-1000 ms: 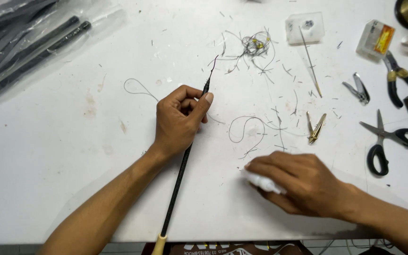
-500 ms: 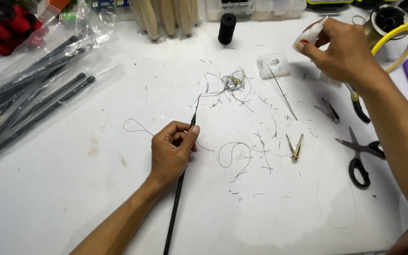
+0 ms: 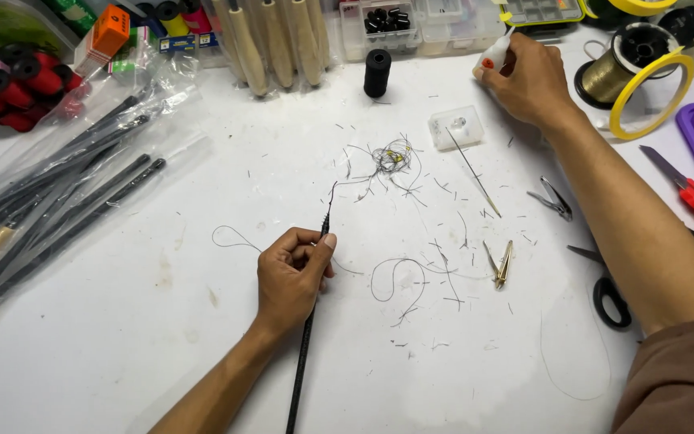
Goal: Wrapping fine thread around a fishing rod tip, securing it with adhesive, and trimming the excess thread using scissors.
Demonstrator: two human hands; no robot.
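At frame centre our left hand (image 3: 291, 277) closes its grip on the thin black rod (image 3: 308, 321), steadying its tip above the worktop (image 3: 162, 321). Upper right, our right hand (image 3: 533, 80) grips a small white bottle (image 3: 494, 56).

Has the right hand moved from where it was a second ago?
Yes. The right hand left the near table edge below the brass tweezers and now holds a small white bottle at the table's far side.

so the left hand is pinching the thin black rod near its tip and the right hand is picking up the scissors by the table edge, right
Not quite. The left hand does pinch the thin black rod near its tip, but the right hand is not on the scissors. The head view shows it reached to the far side of the table, holding a small white bottle; the scissors lie untouched.
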